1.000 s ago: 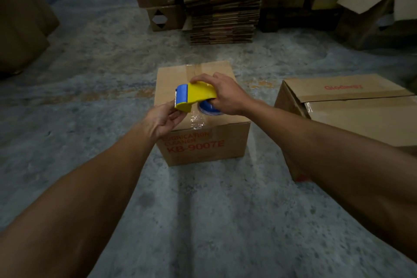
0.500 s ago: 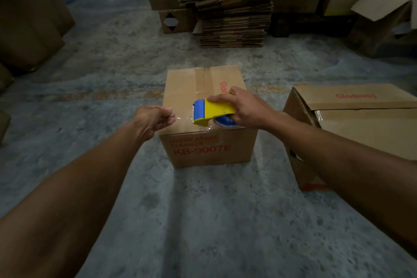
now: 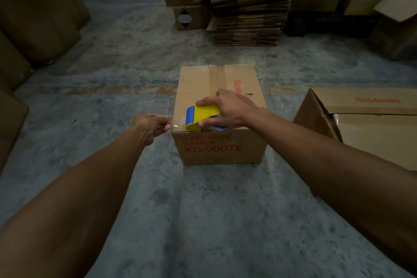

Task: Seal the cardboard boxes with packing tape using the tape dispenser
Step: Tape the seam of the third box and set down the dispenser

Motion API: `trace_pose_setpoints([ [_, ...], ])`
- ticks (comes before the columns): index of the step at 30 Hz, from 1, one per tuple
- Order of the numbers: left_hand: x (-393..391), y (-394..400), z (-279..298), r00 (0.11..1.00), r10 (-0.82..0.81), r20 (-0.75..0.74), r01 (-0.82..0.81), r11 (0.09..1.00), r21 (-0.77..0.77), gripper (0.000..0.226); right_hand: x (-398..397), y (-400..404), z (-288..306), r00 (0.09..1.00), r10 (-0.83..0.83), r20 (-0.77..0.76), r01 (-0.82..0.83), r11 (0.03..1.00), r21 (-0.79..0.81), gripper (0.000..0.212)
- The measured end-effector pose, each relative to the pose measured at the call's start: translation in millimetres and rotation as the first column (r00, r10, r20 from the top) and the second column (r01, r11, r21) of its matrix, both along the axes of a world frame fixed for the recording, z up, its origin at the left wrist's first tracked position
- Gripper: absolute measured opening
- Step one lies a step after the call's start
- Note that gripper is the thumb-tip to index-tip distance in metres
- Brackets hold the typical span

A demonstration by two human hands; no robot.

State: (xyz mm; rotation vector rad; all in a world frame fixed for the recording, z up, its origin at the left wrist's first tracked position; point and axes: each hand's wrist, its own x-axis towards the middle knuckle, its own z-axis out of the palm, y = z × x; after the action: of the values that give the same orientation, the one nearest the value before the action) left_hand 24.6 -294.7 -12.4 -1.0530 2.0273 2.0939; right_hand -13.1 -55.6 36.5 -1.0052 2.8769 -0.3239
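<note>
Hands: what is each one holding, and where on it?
The right hand grips the yellow tape dispenser around its body, atop the box. The left hand pinches the clear tape's free end.

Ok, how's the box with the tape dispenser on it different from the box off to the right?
The KB-9007E box shows whole; the right-hand box runs off the frame and looks bigger. The right hand holds the tape dispenser on the first box, while the left hand pinches clear tape pulled off it; nothing touches the other. Both are brown cardboard with red print, closed flaps and a taped seam.

Yellow-and-blue tape dispenser, brown box
</note>
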Motion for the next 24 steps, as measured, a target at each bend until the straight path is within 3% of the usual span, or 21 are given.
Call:
trace_pose_setpoints([
  [17, -10.1, 3.3, -28.5, 0.996, -0.037, 0.079, 0.041, 0.998, -0.05, 0.012, -3.1, -23.6, -2.7, 1.0, -0.004, -0.005, 0.005, 0.991, 0.132, 0.07],
  [21, 1.3, 16.1, -23.0, 0.955, -0.169, 0.242, 0.192, 0.978, -0.075, 0.011, 1.0, -26.7, -1.1, 0.999, -0.023, -0.037, 0.028, 0.989, 0.142, 0.068],
  [24, 17.4, 15.5, -28.7, 0.865, -0.289, 0.409, 0.328, 0.944, -0.027, 0.051, 3.6, -27.2, -0.3, 0.998, -0.016, -0.055, 0.025, 0.987, 0.16, 0.063],
])
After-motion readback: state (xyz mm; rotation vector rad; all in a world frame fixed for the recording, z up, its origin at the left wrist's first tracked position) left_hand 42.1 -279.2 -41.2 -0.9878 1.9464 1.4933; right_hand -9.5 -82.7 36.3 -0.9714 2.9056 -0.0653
